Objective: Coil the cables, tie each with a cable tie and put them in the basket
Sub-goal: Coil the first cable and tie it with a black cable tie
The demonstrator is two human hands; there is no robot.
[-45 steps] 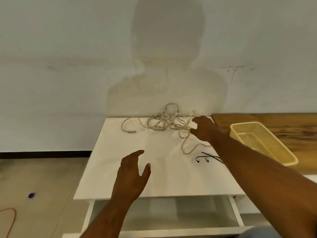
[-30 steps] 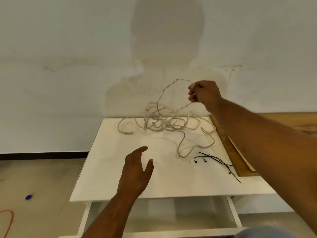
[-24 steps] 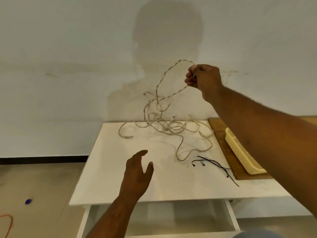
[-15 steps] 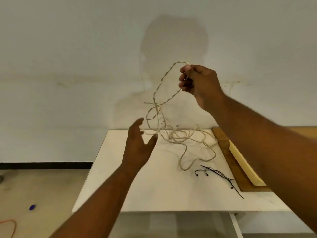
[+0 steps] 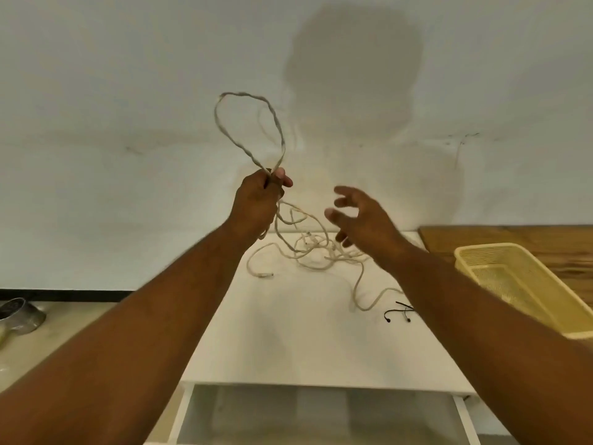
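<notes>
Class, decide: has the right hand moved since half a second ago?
Yes. Against the white table, the right hand has dropped toward its back edge and released the cable; the left hand now grips it.

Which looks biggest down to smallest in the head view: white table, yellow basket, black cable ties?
1. white table
2. yellow basket
3. black cable ties
The basket runs off the picture's edge, yet the order is plain.

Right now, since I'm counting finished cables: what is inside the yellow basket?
The yellow basket shows only its bare mesh floor, no cable. Its right part runs out of frame, unseen. The cream cable is outside it, gripped by the left hand.
</notes>
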